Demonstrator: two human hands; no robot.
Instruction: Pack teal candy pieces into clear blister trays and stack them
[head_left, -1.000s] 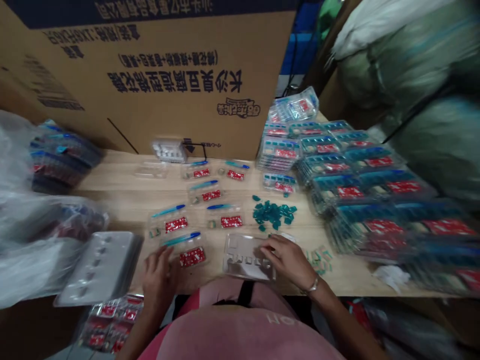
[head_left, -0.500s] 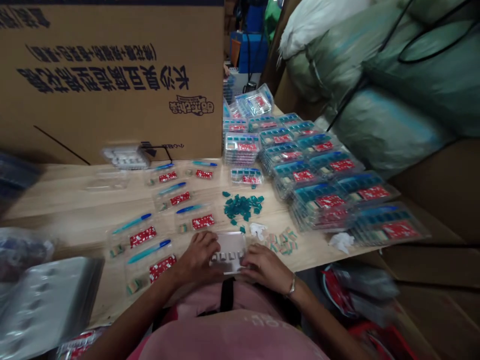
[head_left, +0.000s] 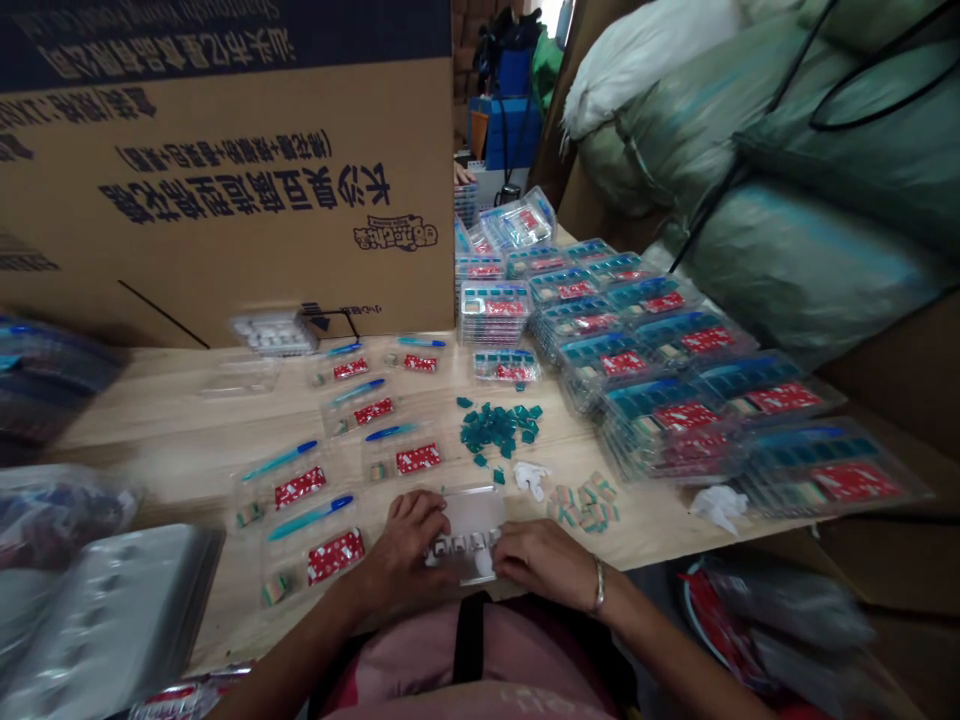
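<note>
My left hand and my right hand both grip a clear plastic blister tray at the table's near edge, fingers curled on its two ends. A row of small squares sits in the tray's front pockets. Just beyond it lie a pile of teal squares, a white scrap and a small heap of pale mixed pieces. Left of my hands are filled trays with a blue pen and a red card each.
Stacks of finished packs cover the table's right side. A big cardboard box stands behind. Empty grey trays and plastic bags lie at left. Large green sacks rise at the right.
My left hand came off the filled tray and joined the right on the clear tray, which was drawn toward me. The view swung right, then tilted slightly down.
</note>
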